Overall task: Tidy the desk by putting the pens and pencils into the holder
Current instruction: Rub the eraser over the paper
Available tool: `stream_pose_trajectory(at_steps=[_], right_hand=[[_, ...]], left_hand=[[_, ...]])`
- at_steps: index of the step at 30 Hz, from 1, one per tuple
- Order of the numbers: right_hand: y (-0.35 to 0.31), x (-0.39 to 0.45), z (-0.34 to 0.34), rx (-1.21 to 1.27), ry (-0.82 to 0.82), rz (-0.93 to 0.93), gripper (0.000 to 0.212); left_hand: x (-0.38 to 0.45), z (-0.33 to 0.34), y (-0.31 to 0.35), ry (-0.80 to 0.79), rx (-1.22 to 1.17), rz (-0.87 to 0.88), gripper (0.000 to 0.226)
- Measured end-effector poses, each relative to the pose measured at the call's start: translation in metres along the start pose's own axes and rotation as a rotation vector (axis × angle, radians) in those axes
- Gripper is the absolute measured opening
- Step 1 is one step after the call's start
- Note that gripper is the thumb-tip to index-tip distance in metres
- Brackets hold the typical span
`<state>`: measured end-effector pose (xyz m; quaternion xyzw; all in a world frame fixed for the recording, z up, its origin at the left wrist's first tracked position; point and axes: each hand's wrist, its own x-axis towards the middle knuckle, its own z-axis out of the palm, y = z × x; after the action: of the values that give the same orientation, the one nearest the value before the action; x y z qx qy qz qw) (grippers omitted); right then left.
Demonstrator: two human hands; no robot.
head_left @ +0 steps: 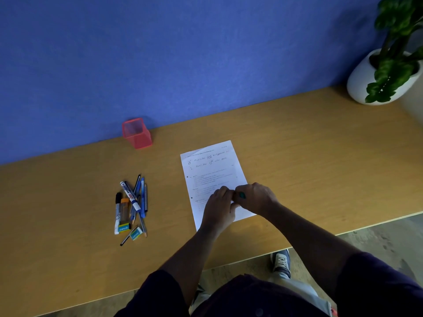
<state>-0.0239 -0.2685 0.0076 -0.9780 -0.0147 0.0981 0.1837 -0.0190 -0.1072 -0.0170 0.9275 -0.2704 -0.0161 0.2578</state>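
Left hand (218, 203) and right hand (254, 197) meet over the printed white paper sheet (212, 170) on the wooden desk (309, 156), fingers curled together around a small teal object (242, 195); heap of pens and pencils (132, 204) lies well left; empty red mesh holder (136, 133) stands by the blue wall (160, 53).

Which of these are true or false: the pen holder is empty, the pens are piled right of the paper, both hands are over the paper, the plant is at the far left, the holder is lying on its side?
1. The pen holder is empty. True.
2. The pens are piled right of the paper. False: they lie to its left.
3. The left hand and right hand meet over the paper. True.
4. The plant is at the far left. False: it stands at the far right.
5. The holder is lying on its side. False: it stands upright by the wall.
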Motion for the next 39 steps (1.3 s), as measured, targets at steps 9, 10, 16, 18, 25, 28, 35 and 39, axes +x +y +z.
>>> stream_pose_trajectory(at_steps=[9,10,16,18,25,28,35,39], right_hand=[[-0.005,0.005,-0.013,-0.355,0.12,-0.16,0.033],[-0.006,0.005,-0.014,-0.369,0.126,-0.17,0.033],[-0.004,0.011,-0.022,-0.452,0.096,-0.238,0.037],[-0.003,0.012,-0.022,-0.472,0.096,-0.238,0.039],[0.001,0.012,-0.013,-0.509,0.033,-0.272,0.045],[0.001,0.017,-0.019,-0.488,0.021,-0.305,0.05],[-0.004,0.027,-0.036,-0.45,-0.048,-0.271,0.057],[-0.007,0.026,-0.037,-0.443,-0.077,-0.236,0.058]], left_hand=[[0.007,-0.009,0.005,0.027,0.041,0.016,0.022],[0.007,-0.009,0.006,0.028,0.04,0.012,0.022],[0.005,-0.007,0.012,0.055,0.009,-0.001,0.017],[0.006,-0.006,0.013,0.067,-0.014,-0.008,0.018],[0.004,-0.001,0.007,0.007,-0.051,-0.024,0.021],[0.01,-0.004,0.003,-0.037,-0.117,-0.081,0.021],[0.025,-0.023,-0.002,-0.072,-0.334,-0.213,0.028],[0.023,-0.02,-0.003,-0.103,-0.396,-0.33,0.023]])
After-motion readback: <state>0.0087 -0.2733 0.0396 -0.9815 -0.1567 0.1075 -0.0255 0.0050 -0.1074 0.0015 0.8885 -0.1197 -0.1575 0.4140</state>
